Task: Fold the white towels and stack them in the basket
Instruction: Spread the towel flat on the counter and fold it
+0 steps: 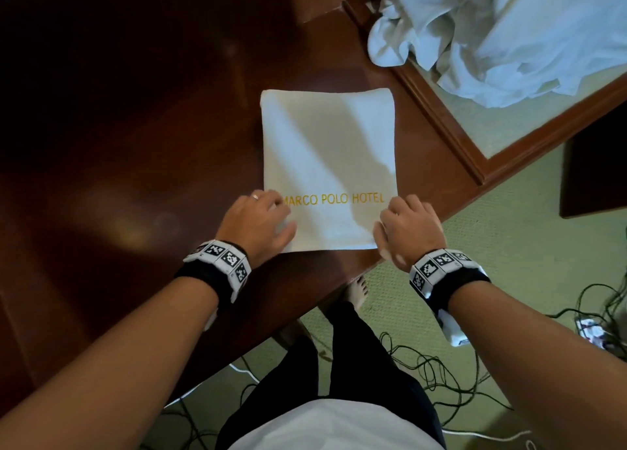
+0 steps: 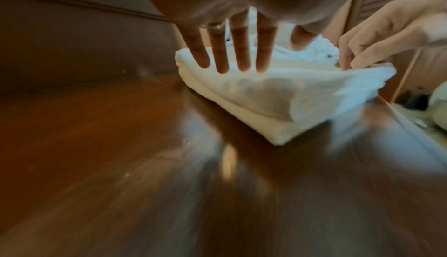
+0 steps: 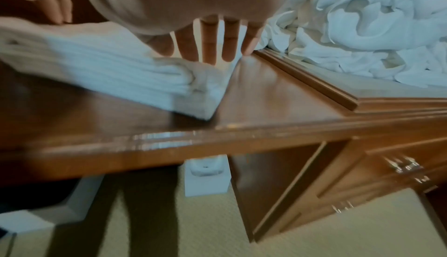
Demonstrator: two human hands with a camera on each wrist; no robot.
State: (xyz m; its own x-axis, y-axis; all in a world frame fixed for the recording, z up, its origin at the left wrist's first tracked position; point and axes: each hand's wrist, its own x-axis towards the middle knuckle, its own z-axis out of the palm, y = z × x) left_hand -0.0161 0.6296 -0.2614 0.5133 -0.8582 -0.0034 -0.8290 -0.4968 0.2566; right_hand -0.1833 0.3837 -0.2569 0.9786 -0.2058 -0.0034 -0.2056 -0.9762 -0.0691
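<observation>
One towel [image 1: 327, 164] is seen folded into a flat rectangle on the counter [image 1: 135, 144], close to its near edge, with gold lettering reading MARCO POLO HOTEL across its near part. In the wrist views it is shown as a thick pad of several layers, so the folding of this piece is judged to be almost finished, perhaps with one last fold or a lift remaining.

The left hand [image 1: 261, 222] is laid on the near left corner, its fingers [image 2: 222, 50] straight and spread flat on top of the cloth; nothing is gripped, the towel is only pressed. The right hand [image 1: 407, 229] is set at the near right corner. Its fingers [image 3: 210, 45] are seen reaching down at the towel's edge, and in the left wrist view they appear curled at the upper layer, as though the edge were pinched; this is blurred, so whether it is truly held cannot be told for certain.

A heap [image 1: 492, 32] of crumpled white cloth is seen lying well apart, on the raised surface beyond the wooden ledge, to the right. It is judged to be the towels left to fold, though how many cannot be counted.

No basket is shown in any view, so nothing can be said of a stack. By this evidence most of the task is judged to remain.
</observation>
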